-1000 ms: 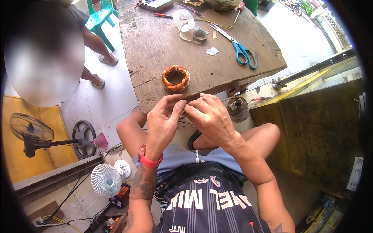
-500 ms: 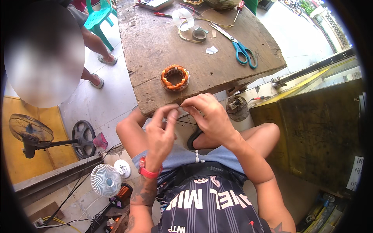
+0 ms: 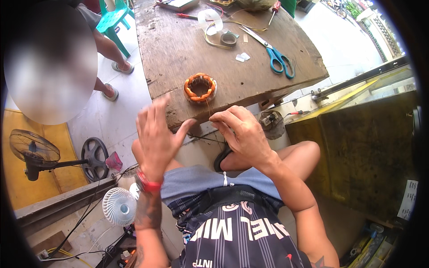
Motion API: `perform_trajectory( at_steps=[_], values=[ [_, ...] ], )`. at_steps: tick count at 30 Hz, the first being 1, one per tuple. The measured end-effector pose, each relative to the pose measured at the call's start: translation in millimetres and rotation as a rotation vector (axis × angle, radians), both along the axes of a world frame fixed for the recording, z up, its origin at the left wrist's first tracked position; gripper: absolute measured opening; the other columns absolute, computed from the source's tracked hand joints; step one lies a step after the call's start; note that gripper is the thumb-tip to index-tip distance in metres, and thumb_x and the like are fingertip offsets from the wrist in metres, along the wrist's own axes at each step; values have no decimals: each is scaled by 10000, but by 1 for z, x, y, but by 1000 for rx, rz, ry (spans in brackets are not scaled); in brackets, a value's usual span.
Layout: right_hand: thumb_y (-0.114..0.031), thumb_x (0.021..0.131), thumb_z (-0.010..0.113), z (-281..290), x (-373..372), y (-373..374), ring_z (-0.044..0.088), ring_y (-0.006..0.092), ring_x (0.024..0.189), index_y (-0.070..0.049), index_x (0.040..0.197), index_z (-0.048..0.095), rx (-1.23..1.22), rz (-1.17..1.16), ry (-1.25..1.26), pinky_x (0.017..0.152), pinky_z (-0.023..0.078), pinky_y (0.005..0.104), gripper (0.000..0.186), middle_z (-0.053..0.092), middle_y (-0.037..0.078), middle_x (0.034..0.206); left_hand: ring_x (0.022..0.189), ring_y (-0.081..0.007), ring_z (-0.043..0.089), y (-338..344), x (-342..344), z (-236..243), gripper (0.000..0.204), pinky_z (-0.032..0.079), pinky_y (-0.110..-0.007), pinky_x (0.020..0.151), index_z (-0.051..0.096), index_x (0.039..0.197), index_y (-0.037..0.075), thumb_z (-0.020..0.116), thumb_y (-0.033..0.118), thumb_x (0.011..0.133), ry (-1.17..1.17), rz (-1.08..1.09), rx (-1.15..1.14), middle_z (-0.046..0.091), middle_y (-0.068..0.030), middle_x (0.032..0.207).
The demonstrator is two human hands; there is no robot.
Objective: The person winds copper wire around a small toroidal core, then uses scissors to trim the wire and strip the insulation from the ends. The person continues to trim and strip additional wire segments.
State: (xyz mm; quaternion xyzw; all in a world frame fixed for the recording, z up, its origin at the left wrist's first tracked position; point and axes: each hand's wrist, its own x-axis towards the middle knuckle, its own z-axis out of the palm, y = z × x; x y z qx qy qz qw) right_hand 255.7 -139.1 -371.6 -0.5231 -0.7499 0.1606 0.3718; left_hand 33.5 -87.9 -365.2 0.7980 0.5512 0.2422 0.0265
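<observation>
A ring-shaped motor stator (image 3: 199, 88) wound with orange-copper coils sits near the front edge of the wooden table (image 3: 178, 58). From it a thin copper wire (image 3: 208, 108) runs down toward me. My right hand (image 3: 239, 129) pinches the wire's end between thumb and fingertips, just off the table edge. My left hand (image 3: 157, 136) is open and slightly blurred, its fingers spread and thumb apart, left of the stator near the table's corner. Nothing shows in it, and a red watch (image 3: 148, 182) is on that wrist.
Scissors with blue handles (image 3: 278, 60), a tape roll (image 3: 228, 40), white scraps (image 3: 242, 57) and a screwdriver (image 3: 274, 11) lie on the table. A soldering iron (image 3: 296, 113) is by a stand at right. Fans (image 3: 119, 206) stand at left; a person (image 3: 109, 49) stands beyond the table's left side.
My left hand has let go of the wire's end, moved left and spread its fingers. The right hand stays in place with the wire pinched.
</observation>
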Motion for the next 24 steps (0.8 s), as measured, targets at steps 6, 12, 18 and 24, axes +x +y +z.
perform_trajectory(
  at_steps=[6,12,18,24],
  values=[
    [-177,867,841,30,20,-34,649,283,1059,-113,1099,759,138,116,-232,934,523,415,253,677,65,1113,1455,-304,515,83,55,-10,515,250,-538,1319,678,1309,108,779,459,946,26,-595,271,691,-101,1363],
    [-513,1100,599,33,75,0,684,198,1013,-9,1217,702,-354,-369,737,959,550,362,527,743,108,1159,796,-269,662,48,79,1,310,553,-414,690,621,844,94,793,328,954,-236,-954,102,614,-69,786],
    [-576,1127,465,-15,28,39,703,217,1205,71,1443,587,-1343,434,1325,1063,563,363,730,733,165,1282,613,-218,602,5,73,-10,443,496,-362,590,586,709,147,886,450,827,-375,-1071,86,528,-11,643],
    [-286,1135,577,-8,5,46,697,106,942,-35,1304,665,-1228,287,1319,795,594,280,315,727,48,1076,762,-237,648,-9,57,17,329,521,-402,698,700,1005,125,875,332,817,-289,-1213,-189,640,-28,808]
  ],
)
